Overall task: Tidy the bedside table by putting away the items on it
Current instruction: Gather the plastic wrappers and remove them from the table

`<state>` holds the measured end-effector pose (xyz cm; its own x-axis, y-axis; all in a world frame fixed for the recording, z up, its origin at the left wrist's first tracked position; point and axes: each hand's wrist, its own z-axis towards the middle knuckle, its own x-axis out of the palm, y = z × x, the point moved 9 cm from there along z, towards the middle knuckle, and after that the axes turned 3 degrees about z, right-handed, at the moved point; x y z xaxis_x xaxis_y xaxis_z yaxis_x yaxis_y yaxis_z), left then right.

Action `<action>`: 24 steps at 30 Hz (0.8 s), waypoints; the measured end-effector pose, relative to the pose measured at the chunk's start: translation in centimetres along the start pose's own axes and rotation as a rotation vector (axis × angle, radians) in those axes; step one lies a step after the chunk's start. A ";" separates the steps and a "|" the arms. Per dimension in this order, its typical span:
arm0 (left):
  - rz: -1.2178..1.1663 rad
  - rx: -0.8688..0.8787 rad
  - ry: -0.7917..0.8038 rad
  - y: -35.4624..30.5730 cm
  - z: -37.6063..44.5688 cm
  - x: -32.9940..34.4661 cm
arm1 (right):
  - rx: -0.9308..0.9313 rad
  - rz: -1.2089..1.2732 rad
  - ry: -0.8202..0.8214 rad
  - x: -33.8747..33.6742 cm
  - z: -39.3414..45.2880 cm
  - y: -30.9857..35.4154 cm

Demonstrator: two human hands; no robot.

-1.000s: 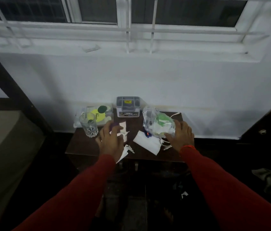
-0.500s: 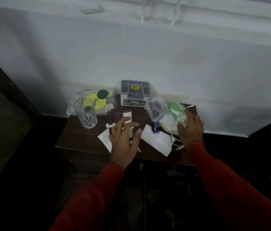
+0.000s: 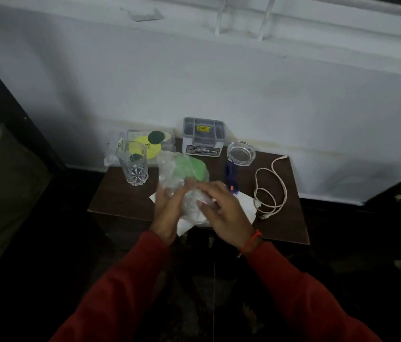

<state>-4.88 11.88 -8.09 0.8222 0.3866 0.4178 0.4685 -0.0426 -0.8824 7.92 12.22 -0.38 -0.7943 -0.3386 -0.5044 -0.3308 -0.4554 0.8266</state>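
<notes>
A clear plastic bag (image 3: 182, 174) with green and white contents is held above the middle of the dark bedside table (image 3: 120, 193). My left hand (image 3: 167, 213) grips its left side and my right hand (image 3: 221, 211) grips its right side. White papers (image 3: 245, 203) lie under the hands, mostly hidden. On the table stand a drinking glass (image 3: 133, 164), a packet with a yellow label (image 3: 149, 144), a grey box (image 3: 203, 137), a glass ashtray (image 3: 241, 153), a blue pen-like item (image 3: 230, 176) and a coiled white cable (image 3: 269, 191).
The table stands against a white wall (image 3: 219, 82) below a window sill. A dark bed frame (image 3: 9, 107) and mattress lie to the left, dark furniture to the right, and dark floor in front.
My right hand carried the plastic bag from the table's right side to the middle, uncovering the ashtray and cable. My left hand left the papers and took hold of the bag.
</notes>
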 end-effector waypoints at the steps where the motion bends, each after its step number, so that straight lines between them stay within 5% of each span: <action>1: 0.067 0.076 -0.091 -1.2 0.1 -1.4 | 0.020 0.046 0.096 1.0 0.1 0.0; 3: 0.168 0.208 -0.266 -3.9 0.2 -4.1 | 0.073 0.196 0.154 1.2 0.7 -0.3; 5: 0.172 0.310 -0.395 -6.5 -0.2 -6.4 | 0.134 0.235 -0.069 -0.9 1.6 -1.8; 8: 0.174 0.386 -0.471 -8.6 -0.6 -8.7 | 0.230 -0.035 -0.352 -2.6 1.3 -4.9; 18: 0.208 0.316 -0.511 -8.6 -0.6 -9.8 | 0.172 -0.900 0.010 4.5 6.3 -7.9; 22: 0.216 0.309 -0.557 -9.0 -0.4 -11.1 | 0.177 -1.015 0.113 5.4 7.8 -9.2; 24: 0.215 0.294 -0.582 -9.1 -0.3 -11.7 | 0.174 -0.926 -0.006 4.1 7.8 -8.7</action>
<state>-18.66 7.44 -4.84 0.5408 0.8332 0.1156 0.1395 0.0467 -0.9891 3.57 21.20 -7.71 -0.1799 0.1006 -0.9785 -0.9030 -0.4115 0.1237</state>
